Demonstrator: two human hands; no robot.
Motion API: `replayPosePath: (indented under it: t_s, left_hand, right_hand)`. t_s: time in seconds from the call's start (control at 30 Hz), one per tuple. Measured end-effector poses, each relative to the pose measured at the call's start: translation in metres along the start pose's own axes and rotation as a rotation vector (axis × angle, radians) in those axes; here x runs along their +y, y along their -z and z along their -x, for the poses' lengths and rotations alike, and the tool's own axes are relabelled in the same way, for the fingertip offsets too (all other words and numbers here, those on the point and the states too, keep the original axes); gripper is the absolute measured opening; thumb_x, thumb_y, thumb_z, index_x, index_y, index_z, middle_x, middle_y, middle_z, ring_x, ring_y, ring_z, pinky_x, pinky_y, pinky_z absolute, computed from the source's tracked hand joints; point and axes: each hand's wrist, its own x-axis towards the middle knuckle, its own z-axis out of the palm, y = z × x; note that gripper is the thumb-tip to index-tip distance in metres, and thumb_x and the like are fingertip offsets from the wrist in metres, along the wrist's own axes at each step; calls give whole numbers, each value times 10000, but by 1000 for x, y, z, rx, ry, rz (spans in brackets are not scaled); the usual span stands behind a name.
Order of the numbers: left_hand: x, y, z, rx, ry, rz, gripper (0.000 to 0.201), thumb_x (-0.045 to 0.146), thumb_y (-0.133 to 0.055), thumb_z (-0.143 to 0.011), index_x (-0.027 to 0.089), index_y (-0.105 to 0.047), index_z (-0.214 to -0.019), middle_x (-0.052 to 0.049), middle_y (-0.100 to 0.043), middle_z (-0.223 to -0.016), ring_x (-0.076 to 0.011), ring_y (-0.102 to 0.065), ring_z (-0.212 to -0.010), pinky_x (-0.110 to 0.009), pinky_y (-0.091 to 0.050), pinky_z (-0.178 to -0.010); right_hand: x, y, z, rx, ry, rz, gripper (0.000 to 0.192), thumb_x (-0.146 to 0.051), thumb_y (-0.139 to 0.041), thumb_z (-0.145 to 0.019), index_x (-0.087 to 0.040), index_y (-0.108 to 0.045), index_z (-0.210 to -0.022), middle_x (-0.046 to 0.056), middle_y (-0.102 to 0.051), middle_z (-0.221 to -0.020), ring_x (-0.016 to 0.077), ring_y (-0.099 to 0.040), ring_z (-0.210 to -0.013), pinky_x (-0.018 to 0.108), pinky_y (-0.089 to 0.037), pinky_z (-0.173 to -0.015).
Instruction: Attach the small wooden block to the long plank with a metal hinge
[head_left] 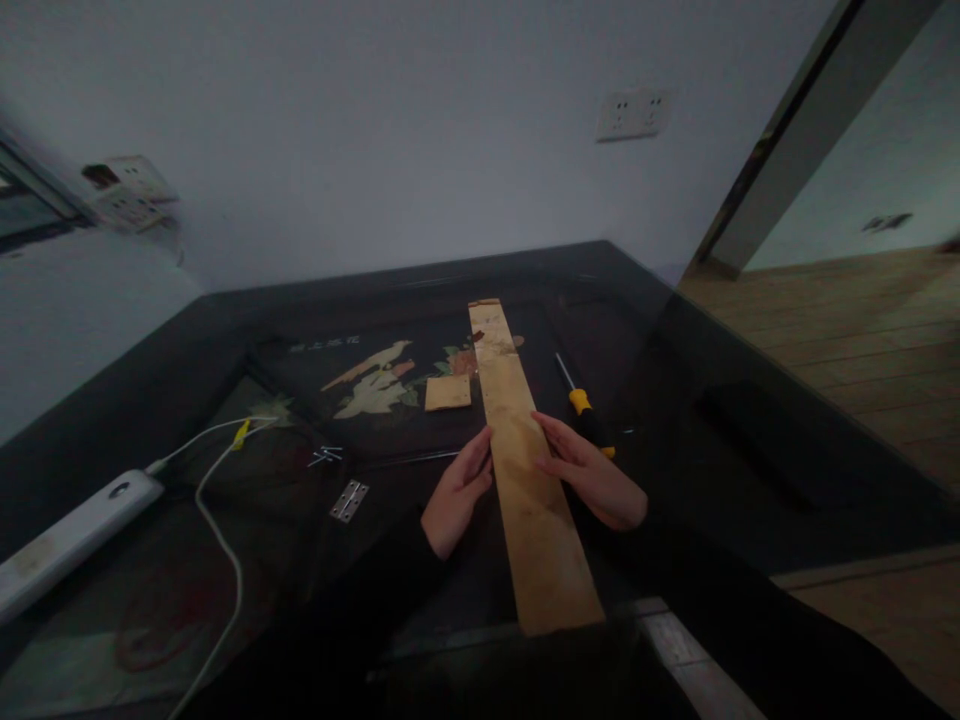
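Two hands flank my plank (525,470), which runs lengthwise away from me: left hand (459,492) and right hand (591,472) rest flat, fingers extended, on its edges.

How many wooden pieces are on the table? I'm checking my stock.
2: a long pale wooden plank between both hands, and a small square wooden piece left of it.

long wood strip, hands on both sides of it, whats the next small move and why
Probably reach the left hand over to the hinge. Both hands, the right hand too, only rest flat at the edges of the long wood strip, gripping nothing, while the hinge, the screws and the screwdriver lie untouched beside it.
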Motion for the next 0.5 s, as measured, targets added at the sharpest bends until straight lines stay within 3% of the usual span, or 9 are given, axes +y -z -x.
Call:
replayPosePath:
  t_s: [0.5]
  left_hand:
    - [4, 0, 23, -62, 22, -81, 451, 260, -587, -794, 306, -521, -1237, 3, -278, -1463, -243, -192, -1357, -410, -163, -1136]
  right_hand:
    - [7, 2, 23, -32, -75, 28, 674, -352, -592, -730, -258, -300, -1330, 23, -145, -1492, 159, -156, -1386, 392, -149, -1155]
